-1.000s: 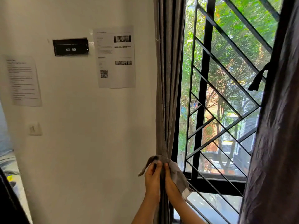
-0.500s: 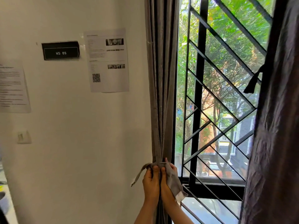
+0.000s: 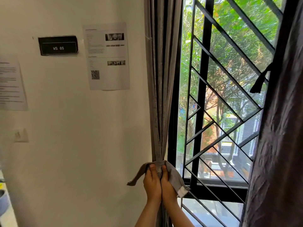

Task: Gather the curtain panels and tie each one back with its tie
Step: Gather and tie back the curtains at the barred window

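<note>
The tie [image 3: 174, 177] is wrapped round the gathered left curtain [image 3: 159, 95], low down beside the window frame, with its two ends sticking out either side. The left hand [image 3: 152, 183] and right hand [image 3: 168, 185] press together in front of the bundle, each grip closed on the tie. It looks a soft, light, limp strip, likely to slacken if released, so it is best held close to the crossing and pulled snug. The curtain is heavier pleated cloth that squeezes easily. The right curtain [image 3: 278, 145] hangs well apart, its dark tie [image 3: 260, 81] dangling against the grille [image 3: 203, 79].
</note>
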`<action>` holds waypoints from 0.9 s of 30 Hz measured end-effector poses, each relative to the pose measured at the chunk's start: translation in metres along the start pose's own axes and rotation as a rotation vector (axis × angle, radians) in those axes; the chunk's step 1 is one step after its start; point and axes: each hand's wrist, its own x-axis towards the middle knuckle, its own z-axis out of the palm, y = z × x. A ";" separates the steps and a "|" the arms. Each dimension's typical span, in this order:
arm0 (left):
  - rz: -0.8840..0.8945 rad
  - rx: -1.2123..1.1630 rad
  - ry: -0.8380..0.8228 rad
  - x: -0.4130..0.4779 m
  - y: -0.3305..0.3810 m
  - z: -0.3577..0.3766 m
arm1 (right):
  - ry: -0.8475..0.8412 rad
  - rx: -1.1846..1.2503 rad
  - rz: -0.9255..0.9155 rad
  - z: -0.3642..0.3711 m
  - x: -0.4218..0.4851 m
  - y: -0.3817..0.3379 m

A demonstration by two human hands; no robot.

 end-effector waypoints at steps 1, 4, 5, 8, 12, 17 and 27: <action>-0.026 -0.015 0.011 0.000 0.002 0.001 | 0.009 -0.026 -0.007 -0.001 0.003 -0.004; -0.043 -0.004 -0.003 -0.001 0.007 0.005 | 0.013 -0.067 -0.049 -0.005 0.008 -0.009; -0.035 0.007 -0.008 -0.001 0.007 0.006 | 0.018 -0.107 -0.052 -0.006 0.009 -0.011; -0.010 0.039 0.001 0.001 0.007 0.006 | 0.010 -0.215 -0.055 -0.005 0.020 0.001; 0.043 0.068 0.009 0.005 0.003 0.003 | -0.049 -0.292 0.074 -0.006 0.033 0.024; 0.053 0.093 0.012 0.002 0.006 0.003 | -0.105 -0.093 0.087 -0.010 0.020 -0.007; 0.043 0.118 -0.066 0.010 0.004 0.003 | 0.118 0.058 0.128 0.002 0.000 -0.006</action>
